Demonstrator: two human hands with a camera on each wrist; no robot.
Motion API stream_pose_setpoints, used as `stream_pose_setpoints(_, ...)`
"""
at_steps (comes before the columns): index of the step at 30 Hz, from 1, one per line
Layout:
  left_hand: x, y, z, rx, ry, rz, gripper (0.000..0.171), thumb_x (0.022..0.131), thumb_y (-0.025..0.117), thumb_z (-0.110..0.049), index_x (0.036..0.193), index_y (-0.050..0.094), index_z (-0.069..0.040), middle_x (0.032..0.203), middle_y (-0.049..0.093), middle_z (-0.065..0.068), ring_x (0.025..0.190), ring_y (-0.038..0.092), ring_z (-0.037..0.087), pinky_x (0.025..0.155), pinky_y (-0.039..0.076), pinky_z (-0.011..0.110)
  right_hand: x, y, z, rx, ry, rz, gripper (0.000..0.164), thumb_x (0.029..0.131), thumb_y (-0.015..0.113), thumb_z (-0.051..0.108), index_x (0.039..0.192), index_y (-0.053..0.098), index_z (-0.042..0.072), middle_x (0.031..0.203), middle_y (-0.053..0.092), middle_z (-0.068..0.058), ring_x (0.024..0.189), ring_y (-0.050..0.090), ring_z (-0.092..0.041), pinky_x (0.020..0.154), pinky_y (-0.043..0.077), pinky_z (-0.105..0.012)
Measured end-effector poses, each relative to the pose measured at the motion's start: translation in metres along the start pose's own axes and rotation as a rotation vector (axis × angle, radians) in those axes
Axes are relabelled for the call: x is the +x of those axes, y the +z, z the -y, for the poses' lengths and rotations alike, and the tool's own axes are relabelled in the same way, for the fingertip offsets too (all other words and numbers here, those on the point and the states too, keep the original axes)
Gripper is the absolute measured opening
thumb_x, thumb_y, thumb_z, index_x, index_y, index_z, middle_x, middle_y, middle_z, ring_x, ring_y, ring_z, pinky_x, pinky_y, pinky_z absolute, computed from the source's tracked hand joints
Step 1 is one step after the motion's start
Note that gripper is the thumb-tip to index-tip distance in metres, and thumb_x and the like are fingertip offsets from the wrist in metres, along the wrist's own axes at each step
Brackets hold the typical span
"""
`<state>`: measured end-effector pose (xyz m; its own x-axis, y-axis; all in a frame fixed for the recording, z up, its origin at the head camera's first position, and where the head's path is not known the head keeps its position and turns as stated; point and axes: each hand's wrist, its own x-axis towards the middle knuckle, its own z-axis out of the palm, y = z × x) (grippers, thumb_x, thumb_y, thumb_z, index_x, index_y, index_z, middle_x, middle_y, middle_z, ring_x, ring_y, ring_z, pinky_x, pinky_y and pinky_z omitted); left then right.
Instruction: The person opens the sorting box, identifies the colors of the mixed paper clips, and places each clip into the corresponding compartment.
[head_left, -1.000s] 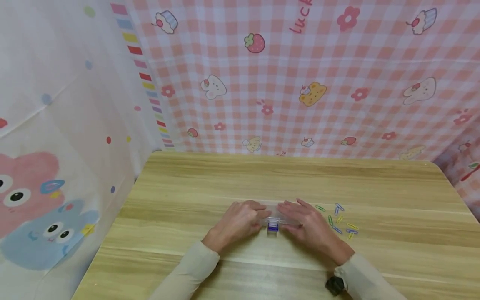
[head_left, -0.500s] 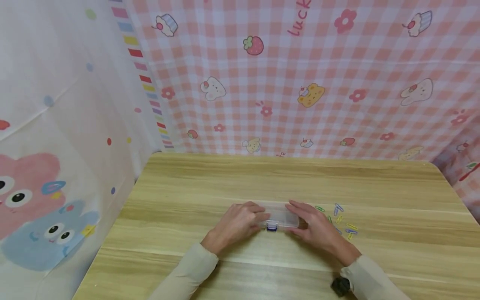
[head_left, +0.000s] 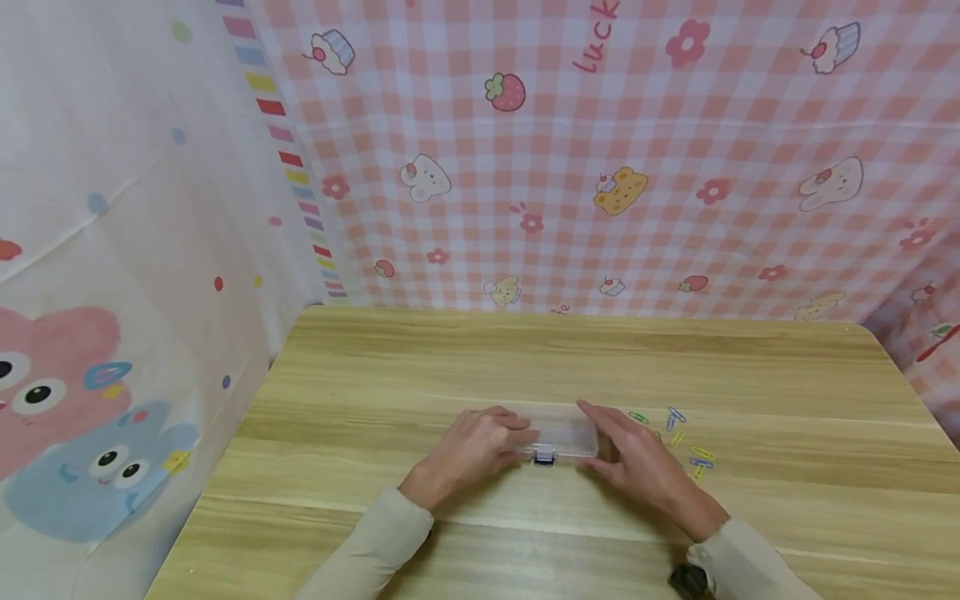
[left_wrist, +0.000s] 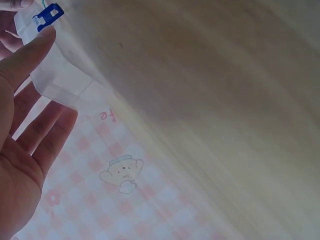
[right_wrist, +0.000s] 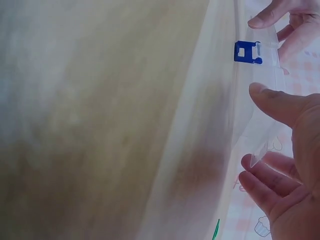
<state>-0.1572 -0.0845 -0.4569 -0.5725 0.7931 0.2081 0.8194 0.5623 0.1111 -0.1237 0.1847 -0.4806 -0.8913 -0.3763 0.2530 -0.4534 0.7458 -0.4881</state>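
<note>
A clear plastic box [head_left: 566,433] with a blue latch [head_left: 544,457] on its front lies on the wooden table, its lid down. My left hand [head_left: 480,443] grips the left end, thumb at the front and fingers over the top and back. Around the right end is my right hand [head_left: 641,454], thumb along the front edge and fingers at the far corner. In the right wrist view the latch [right_wrist: 247,52] sticks out from the front, with the right thumb [right_wrist: 275,102] on the box wall below it. The left thumb [left_wrist: 37,47] is right at the latch in the left wrist view.
Several coloured paper clips lie right of the right hand, among them a green clip [head_left: 638,417], a purple clip [head_left: 676,415] and a yellow clip [head_left: 702,452]. A pink checked cloth [head_left: 465,125] hangs behind the table [head_left: 360,375].
My right hand has slid right, from over the box's top to its right end, uncovering the lid. It now hides some clips. The left hand has barely moved.
</note>
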Motion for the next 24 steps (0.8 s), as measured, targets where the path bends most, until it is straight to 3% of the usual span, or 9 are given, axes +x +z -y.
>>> stream_pose_setpoints(6,0.0007,-0.0032,0.0041,-0.073,-0.008,0.014,0.034,0.087,0.077,-0.023,0.12,0.073,-0.02,0.124,0.069,-0.001,0.114,0.066,0.017,0.097,0.054,0.033,0.0007,-0.0011,0.0032,-0.003,0.064,0.016,0.093,0.075,0.088,0.02,0.153,0.037,0.011,0.137,0.056,-0.02,0.121,0.059,-0.038,0.094,0.054,-0.052)
stream_pose_setpoints(17,0.0064,-0.0011,0.008,-0.059,-0.002,0.018,0.033,0.087,0.076,-0.028,0.119,0.074,-0.019,0.126,0.069,-0.002,0.116,0.064,0.017,0.098,0.053,0.033,0.0037,-0.0005,0.0028,-0.007,0.102,0.018,0.095,0.076,0.088,0.017,0.154,0.034,0.011,0.136,0.055,-0.023,0.117,0.06,-0.041,0.093,0.054,-0.054)
stream_pose_setpoints(24,0.0094,-0.0024,0.0092,-0.103,-0.033,0.016,0.03,0.088,0.076,-0.025,0.118,0.074,-0.019,0.124,0.069,-0.004,0.116,0.064,0.015,0.099,0.053,0.032,0.0036,-0.0001,0.0044,-0.008,0.137,0.033,0.097,0.076,0.087,0.018,0.155,0.031,0.012,0.138,0.053,-0.025,0.117,0.06,-0.042,0.094,0.053,-0.054)
